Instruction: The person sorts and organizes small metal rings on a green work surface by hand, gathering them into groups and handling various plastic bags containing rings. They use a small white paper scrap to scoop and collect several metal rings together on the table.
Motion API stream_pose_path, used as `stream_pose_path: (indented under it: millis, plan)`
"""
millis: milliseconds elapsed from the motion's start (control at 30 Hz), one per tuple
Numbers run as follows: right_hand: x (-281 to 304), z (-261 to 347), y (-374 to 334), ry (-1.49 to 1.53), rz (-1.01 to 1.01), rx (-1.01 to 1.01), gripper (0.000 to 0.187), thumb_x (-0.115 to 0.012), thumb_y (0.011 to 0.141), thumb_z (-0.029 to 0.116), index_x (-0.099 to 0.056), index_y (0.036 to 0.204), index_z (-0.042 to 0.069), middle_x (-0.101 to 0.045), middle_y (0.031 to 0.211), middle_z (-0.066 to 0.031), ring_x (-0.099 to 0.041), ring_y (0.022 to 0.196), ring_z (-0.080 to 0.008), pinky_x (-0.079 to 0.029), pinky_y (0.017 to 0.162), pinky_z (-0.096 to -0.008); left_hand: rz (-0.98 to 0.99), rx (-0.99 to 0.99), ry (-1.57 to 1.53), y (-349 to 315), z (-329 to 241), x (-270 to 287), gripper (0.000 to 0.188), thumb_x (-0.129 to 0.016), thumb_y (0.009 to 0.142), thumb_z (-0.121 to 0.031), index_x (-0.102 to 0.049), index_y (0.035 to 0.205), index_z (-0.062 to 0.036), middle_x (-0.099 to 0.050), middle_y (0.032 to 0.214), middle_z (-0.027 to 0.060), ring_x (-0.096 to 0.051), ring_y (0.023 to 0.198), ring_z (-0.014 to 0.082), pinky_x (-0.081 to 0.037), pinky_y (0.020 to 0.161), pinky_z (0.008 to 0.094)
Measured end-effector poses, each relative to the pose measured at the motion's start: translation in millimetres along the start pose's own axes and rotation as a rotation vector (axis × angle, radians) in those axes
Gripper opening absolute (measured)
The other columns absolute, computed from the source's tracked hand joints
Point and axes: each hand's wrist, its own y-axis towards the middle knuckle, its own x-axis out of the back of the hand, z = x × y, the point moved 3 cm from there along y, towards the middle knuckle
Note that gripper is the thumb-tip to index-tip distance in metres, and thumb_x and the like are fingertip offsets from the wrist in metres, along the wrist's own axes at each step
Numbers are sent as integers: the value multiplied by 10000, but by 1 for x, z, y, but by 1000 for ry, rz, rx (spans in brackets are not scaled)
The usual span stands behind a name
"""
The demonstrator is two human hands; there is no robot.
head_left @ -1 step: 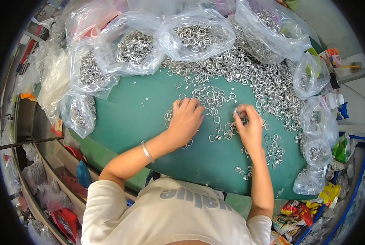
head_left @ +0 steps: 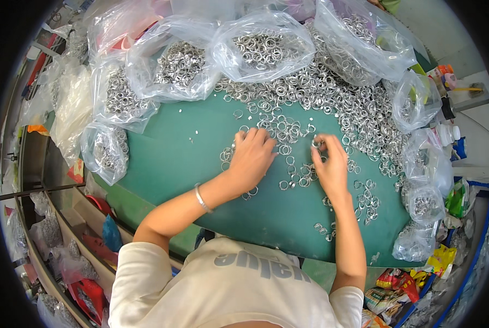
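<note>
My right hand (head_left: 331, 167) pinches a silver-coloured metal ring (head_left: 316, 144) between thumb and fingers, just above the green tabletop (head_left: 171, 153). To its left, my left hand (head_left: 251, 159) rests back-up over scattered rings, fingers apart and bent downward; its thumb and palm side are hidden. Beyond the left fingertips lies a loose cluster of rings (head_left: 285, 130). More rings (head_left: 300, 174) lie between my hands, and another small group (head_left: 368, 202) is right of my right forearm. A metal bangle (head_left: 201, 198) circles my left wrist.
A large heap of rings (head_left: 310, 87) covers the far and right table. Open clear plastic bags of rings (head_left: 263, 49) line the far edge, with smaller tied bags (head_left: 417, 240) on the right. Compartments with bags (head_left: 72, 224) stand at left; colourful packets (head_left: 395, 287) lie lower right.
My left hand has shifted slightly to the right. My right hand has moved a little up and left, with the ring still in its pinch.
</note>
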Motion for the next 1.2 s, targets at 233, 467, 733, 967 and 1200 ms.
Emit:
stream_pose_path:
  millis: [233,467,733,967,1200]
  plan:
    - [-26,-9,25,-424,54,293,197,-658,736,52,-595,921,23,-523,880,-99,-518,864,-283,-417,750,-384,62,-88,112,11,3,-17,117,-645,763,-78,-614,877,-75,-521,899,50,-479,892,222,-325,777,379]
    - [0,-2,-1,190,160,-35,65,-577,850,40,-549,901,11,-593,933,-106,-583,778,-226,-454,641,-287,77,-114,51,6,7,-13,81,-620,780,-43,-606,858,-62,-538,926,62,-488,889,227,-321,788,369]
    - [20,-9,-98,1313,441,-592,147,-540,881,10,-491,1010,60,-610,984,-171,-612,730,-192,-473,569,-253,79,-45,-505,-12,-16,3,219,-605,778,20,-547,981,-37,-602,916,97,-589,876,280,-451,789,374]
    - [24,-9,-113,1143,361,-644,122,-566,868,27,-505,974,36,-588,802,-99,-543,595,-136,-422,505,-261,483,346,-1213,-47,-42,2,400,-408,805,97,-484,1181,-18,-543,937,64,-559,825,131,-461,764,274]
    - [42,9,-125,241,315,-401,187,-563,823,-25,-543,1006,9,-546,797,-102,-493,568,-133,-402,520,-273,643,354,-1045,-80,-53,-17,323,-460,817,79,-520,1122,-10,-522,962,69,-561,836,137,-473,755,277]
